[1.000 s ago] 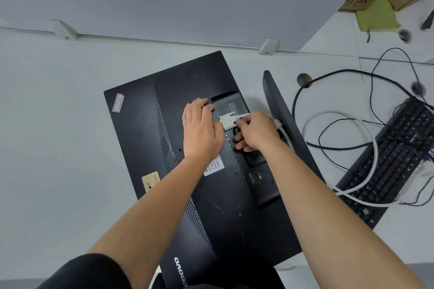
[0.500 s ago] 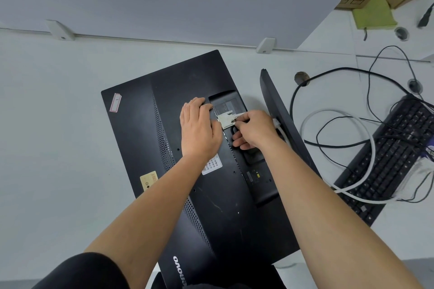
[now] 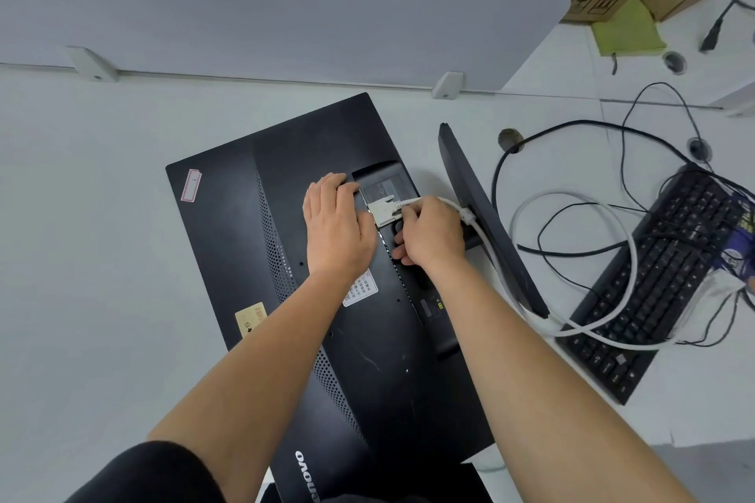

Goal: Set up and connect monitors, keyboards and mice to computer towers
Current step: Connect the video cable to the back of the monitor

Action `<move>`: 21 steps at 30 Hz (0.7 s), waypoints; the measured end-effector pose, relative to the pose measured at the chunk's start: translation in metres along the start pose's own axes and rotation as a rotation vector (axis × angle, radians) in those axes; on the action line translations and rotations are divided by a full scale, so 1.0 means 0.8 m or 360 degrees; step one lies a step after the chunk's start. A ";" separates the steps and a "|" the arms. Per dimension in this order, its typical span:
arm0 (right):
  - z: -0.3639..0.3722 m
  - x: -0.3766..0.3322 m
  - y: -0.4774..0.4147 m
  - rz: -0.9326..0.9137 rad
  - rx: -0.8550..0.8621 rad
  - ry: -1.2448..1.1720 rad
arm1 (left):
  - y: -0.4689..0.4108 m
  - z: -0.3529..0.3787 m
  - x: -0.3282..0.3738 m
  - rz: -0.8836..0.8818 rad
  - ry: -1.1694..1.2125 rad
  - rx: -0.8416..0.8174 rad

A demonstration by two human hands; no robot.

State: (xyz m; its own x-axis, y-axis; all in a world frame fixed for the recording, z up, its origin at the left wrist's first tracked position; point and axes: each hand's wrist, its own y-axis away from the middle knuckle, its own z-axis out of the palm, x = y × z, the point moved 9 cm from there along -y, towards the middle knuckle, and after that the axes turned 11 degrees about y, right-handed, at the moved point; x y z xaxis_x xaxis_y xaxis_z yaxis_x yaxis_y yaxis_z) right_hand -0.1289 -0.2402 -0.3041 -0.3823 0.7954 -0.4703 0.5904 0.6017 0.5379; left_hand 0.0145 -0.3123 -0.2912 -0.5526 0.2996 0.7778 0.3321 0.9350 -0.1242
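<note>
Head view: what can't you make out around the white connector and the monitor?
- Head view: the port under the white connector is hidden by the connector and the right hand.
- Head view: print on the white sticker on the monitor is too small to read.
- Head view: the keyboard runs off the right frame edge.

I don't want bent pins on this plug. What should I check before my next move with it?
1. The monitor lies face down on the desk: ok.
2. The left hand presses flat on its back: ok.
3. The right hand pinches the white connector at the port recess: ok.
4. Plug square and fully seated: cannot tell, fingers hide the joint.
5. The white cable has slack, looping over the keyboard: ok.
6. Cable clear of the stand base: not ok, it lies across its edge.
</note>
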 end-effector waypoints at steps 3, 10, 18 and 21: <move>-0.005 0.014 0.013 -0.0011 0.0062 -0.0298 | -0.005 0.000 0.001 0.0002 0.0030 0.0007; -0.019 0.067 0.077 0.0067 0.0214 -0.0404 | -0.019 0.003 0.010 -0.0109 0.0130 -0.0405; -0.070 0.060 0.152 0.0083 0.0504 -0.0140 | 0.042 -0.050 0.088 0.0039 0.0242 -0.0390; -0.086 0.062 0.174 0.0018 0.0478 -0.0490 | 0.059 -0.070 0.114 0.0026 0.0355 -0.0400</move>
State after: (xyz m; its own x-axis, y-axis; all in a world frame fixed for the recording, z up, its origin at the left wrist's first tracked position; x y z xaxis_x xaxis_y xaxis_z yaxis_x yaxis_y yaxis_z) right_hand -0.1149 -0.1118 -0.2044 -0.1714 0.7157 -0.6771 0.7915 0.5092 0.3379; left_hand 0.0227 -0.2518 -0.1919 -0.3737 0.2391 0.8962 0.5330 0.8461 -0.0035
